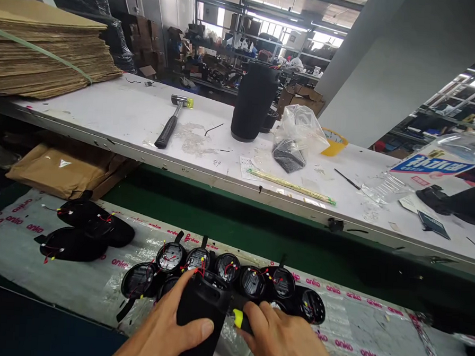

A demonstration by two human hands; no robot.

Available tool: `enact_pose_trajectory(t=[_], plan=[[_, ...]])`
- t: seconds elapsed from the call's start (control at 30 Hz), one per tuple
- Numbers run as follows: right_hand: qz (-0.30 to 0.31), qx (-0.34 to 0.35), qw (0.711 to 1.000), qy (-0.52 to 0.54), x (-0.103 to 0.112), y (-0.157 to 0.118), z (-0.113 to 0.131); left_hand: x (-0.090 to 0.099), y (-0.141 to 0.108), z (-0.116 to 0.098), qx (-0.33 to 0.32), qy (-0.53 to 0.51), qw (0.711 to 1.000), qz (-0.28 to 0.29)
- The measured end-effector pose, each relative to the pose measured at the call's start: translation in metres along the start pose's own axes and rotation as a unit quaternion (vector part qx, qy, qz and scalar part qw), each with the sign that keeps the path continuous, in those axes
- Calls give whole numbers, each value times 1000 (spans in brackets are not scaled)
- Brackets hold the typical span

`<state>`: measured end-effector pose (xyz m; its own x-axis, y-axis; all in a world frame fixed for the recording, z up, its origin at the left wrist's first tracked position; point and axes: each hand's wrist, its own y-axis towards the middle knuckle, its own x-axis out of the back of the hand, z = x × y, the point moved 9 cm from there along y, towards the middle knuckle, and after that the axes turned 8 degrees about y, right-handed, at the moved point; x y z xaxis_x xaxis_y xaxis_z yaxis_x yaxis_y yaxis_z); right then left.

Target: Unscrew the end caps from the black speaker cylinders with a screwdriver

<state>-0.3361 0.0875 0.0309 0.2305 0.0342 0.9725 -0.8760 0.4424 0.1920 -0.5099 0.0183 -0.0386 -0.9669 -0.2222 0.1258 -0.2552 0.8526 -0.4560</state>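
My left hand is wrapped round a black cylindrical casing, thumb across its side. The casing's open end tilts up and away from me, with red wires at the rim. In my right hand, closed fingers grip a tool with a black and yellow handle. Its front end reaches the casing's right side near the rim; its working tip is hidden. Just beyond both hands stand several similar black casings, their ends showing red wires and small connectors. Some have black straps.
A white bench runs behind, holding a mallet, a tall black cylinder, a plastic bag, a yellow container and a clear bottle. More black casings lie at left. Stacked cardboard sits at the far left.
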Motion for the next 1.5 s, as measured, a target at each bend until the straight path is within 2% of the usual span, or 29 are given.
enact_pose_trajectory(t=[0.1, 0.3, 0.4, 0.47, 0.53, 0.63, 0.77, 0.93, 1.17, 1.3, 1.5], plan=[[51, 25, 998, -15, -1, 0, 6, 2, -1, 8, -8, 41, 999, -26], [68, 17, 997, -46, 1, 7, 9, 1, -1, 2, -11, 112, 992, -52], [35, -6, 998, 60, 0, 6, 4, -6, 0, -2, 0, 18, 1000, -1], [4, -49, 985, 164, -2, 1, -7, -13, 0, -3, 20, -66, 996, 48], [-39, -97, 972, 211, -2, -6, -20, -14, -1, -3, 39, -102, 992, 62], [-57, -85, 977, 186, 1, -9, -20, -12, 0, -3, 32, -94, 993, 59], [-9, -22, 991, 130, 3, 2, -3, -15, 3, -4, 2, -71, 995, 73], [6, -9, 994, 106, 5, 13, 3, -13, 5, -3, -17, -38, 997, 66], [14, 7, 997, 76, 0, 9, 5, -4, 2, -2, -24, -1, 1000, -2], [20, 11, 998, 50, 3, 9, 5, -3, -1, 2, -10, 29, 999, -10], [69, 17, 997, 9, 5, 13, 9, -2, -6, 3, 5, 90, 995, -34]])
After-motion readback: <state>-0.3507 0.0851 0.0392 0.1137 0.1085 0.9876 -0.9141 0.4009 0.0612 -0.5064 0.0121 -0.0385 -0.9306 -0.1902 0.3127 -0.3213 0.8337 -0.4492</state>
